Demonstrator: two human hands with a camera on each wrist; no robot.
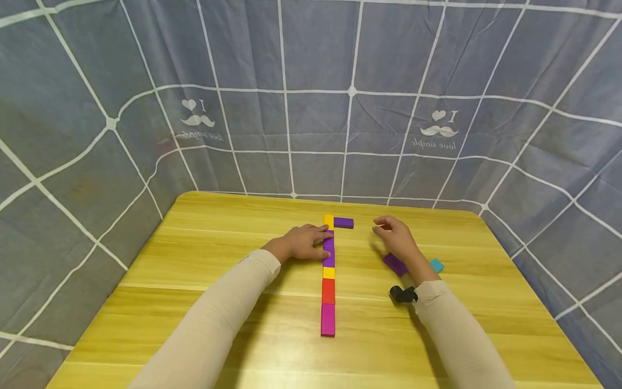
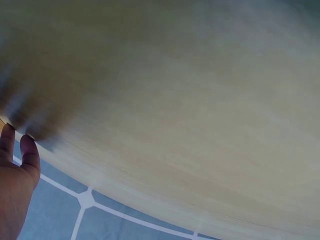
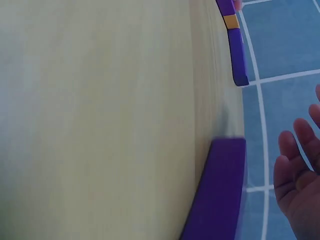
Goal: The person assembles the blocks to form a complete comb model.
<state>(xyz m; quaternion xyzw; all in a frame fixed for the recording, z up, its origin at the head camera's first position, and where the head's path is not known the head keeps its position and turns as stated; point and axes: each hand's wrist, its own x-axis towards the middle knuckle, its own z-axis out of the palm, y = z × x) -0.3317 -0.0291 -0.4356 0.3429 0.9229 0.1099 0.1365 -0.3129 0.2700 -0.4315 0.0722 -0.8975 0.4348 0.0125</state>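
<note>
A straight column of coloured blocks runs away from me on the table: a magenta block (image 1: pixel 328 320) nearest, then a red block (image 1: pixel 328 291), a yellow block (image 1: pixel 329 273), a purple stretch (image 1: pixel 329 259) and another yellow block (image 1: pixel 329 219) at the far end. A purple block (image 1: pixel 344 222) lies crosswise against that far end, pointing right. My left hand (image 1: pixel 304 242) reaches in from the left, thumb and fingertips resting on the purple stretch. To the right, my right hand (image 1: pixel 396 237) hovers with loosely bent fingers and holds nothing; the right wrist view shows its palm (image 3: pixel 305 202) bare.
Under my right forearm lie a loose purple block (image 1: pixel 396 265) and a light blue block (image 1: pixel 437 265). A black device (image 1: pixel 403 294) sits at the right wrist. The wooden table (image 1: pixel 218 237) ends at a grey checked curtain (image 1: pixel 316 124) at the back and sides.
</note>
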